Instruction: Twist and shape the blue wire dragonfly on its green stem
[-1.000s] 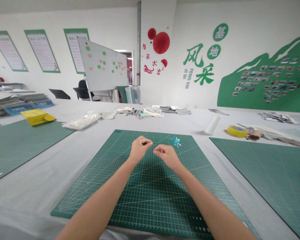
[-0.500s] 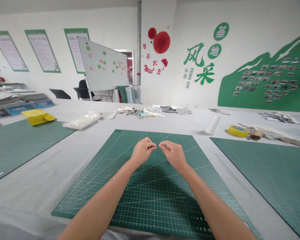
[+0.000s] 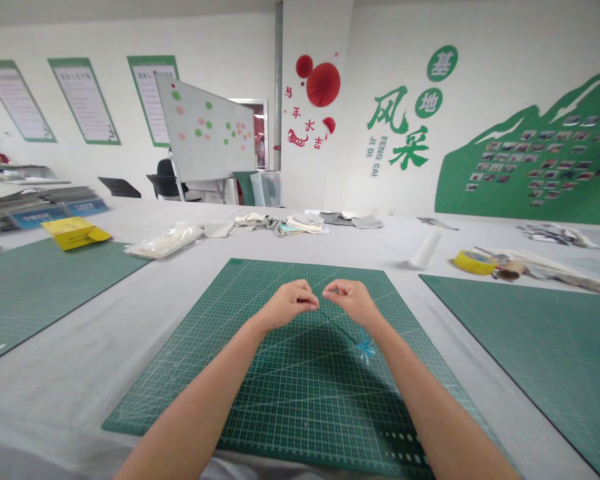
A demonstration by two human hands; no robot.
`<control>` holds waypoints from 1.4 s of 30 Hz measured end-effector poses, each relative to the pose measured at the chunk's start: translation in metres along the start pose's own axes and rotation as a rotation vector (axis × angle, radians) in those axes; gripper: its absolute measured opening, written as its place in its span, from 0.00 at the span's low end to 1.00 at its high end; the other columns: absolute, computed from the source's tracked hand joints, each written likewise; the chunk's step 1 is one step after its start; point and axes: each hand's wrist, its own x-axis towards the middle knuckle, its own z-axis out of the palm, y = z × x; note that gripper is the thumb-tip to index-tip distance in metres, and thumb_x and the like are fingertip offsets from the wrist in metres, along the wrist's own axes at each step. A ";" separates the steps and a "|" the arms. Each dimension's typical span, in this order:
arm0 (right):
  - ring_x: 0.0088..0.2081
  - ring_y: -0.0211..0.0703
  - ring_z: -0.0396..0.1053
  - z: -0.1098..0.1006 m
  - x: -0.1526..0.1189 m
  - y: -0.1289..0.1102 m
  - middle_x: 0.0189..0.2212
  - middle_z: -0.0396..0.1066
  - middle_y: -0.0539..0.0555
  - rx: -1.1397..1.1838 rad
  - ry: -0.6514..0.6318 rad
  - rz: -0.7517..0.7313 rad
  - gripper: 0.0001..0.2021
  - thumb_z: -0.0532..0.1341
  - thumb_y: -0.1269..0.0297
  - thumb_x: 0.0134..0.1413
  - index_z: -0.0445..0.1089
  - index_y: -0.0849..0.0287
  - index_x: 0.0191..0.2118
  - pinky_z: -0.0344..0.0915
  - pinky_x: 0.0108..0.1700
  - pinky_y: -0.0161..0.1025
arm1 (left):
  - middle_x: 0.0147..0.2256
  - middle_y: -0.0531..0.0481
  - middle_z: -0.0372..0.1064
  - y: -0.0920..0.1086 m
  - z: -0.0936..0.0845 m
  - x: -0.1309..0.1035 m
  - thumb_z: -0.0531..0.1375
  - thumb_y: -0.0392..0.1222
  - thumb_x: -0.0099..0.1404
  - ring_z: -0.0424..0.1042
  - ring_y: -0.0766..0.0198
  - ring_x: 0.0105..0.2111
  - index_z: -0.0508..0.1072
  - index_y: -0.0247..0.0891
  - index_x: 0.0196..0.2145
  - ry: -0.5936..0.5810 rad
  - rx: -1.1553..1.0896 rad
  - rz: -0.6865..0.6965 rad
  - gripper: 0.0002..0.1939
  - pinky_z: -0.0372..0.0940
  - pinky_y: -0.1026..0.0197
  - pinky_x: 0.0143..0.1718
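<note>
The left hand (image 3: 291, 304) pinches the thin stem (image 3: 341, 328) of a blue flower (image 3: 365, 349) over the cutting mat (image 3: 280, 390). Just beside, the right hand (image 3: 352, 300) has a narrow grip; whether it holds anything, I cannot tell.

The left hand (image 3: 291, 303) and right hand (image 3: 351, 299) face each other at the far ends of the outstretched arms, close together but apart. The left fingers curl inward, with thumb and forefinger pressed into a pinch. The right fingers are bent too, their tips gathered toward the left hand and a little higher in view; whether they fully meet is hard to tell. Behind the left hand, the left forearm (image 3: 207, 397) slants back and outward; behind the right hand, the right forearm (image 3: 425, 387) mirrors it. Both forearms are bare, and the backs of both hands show.
</note>
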 end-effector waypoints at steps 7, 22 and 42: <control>0.18 0.30 0.46 0.000 0.001 0.008 0.14 0.53 0.44 0.309 -0.063 0.100 0.12 0.62 0.56 0.45 0.70 0.61 0.27 0.43 0.20 0.31 | 0.30 0.50 0.63 0.003 -0.003 -0.001 0.60 0.40 0.56 0.64 0.65 0.33 0.77 0.38 0.30 0.037 -0.268 -0.043 0.06 0.60 0.63 0.37; 0.16 0.29 0.45 0.027 -0.003 -0.003 0.14 0.53 0.43 0.469 0.013 0.211 0.11 0.62 0.56 0.43 0.68 0.59 0.25 0.42 0.19 0.32 | 0.32 0.50 0.66 -0.010 0.005 0.003 0.62 0.43 0.54 0.64 0.65 0.34 0.75 0.36 0.28 0.396 -0.469 -0.161 0.08 0.59 0.62 0.38; 0.20 0.34 0.52 0.020 -0.013 -0.026 0.16 0.57 0.46 -0.007 0.188 -0.086 0.09 0.55 0.63 0.53 0.70 0.59 0.27 0.49 0.24 0.33 | 0.28 0.53 0.64 -0.010 0.013 0.000 0.57 0.37 0.59 0.65 0.67 0.30 0.76 0.40 0.30 0.409 0.227 -0.087 0.07 0.59 0.64 0.33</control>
